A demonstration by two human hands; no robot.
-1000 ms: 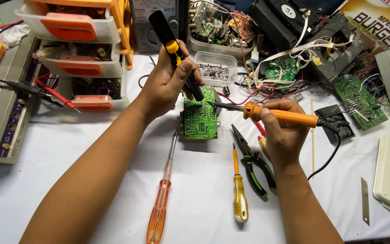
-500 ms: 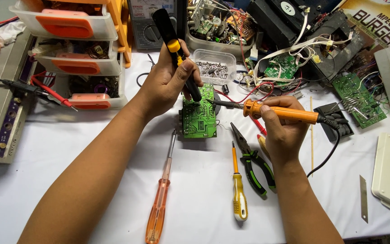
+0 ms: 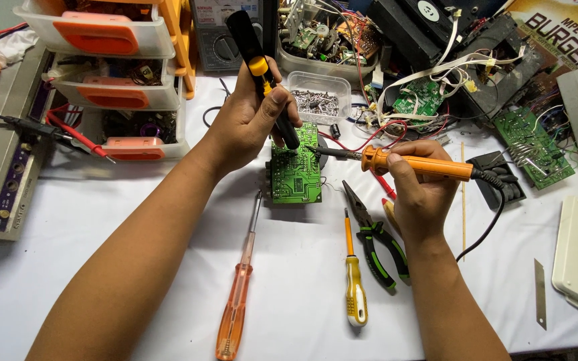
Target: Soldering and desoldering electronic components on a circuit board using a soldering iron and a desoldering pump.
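A green circuit board (image 3: 296, 175) lies on the white table (image 3: 135, 281). My left hand (image 3: 249, 120) grips a black desoldering pump (image 3: 261, 73) with a yellow band, its tip down on the board's top edge. My right hand (image 3: 419, 187) holds an orange-handled soldering iron (image 3: 416, 163) level, its metal tip pointing left and touching the board just beside the pump's tip.
Near the board lie an orange screwdriver (image 3: 235, 301), a yellow screwdriver (image 3: 354, 287) and green-handled pliers (image 3: 379, 241). Stacked drawer bins (image 3: 112, 80) stand at the back left, a clear box of small parts (image 3: 319, 100) behind the board, loose boards and wires at the back right, a knife blade (image 3: 540, 294) at right.
Both hands, the pump and the iron stay on the board; only the view has shifted slightly.
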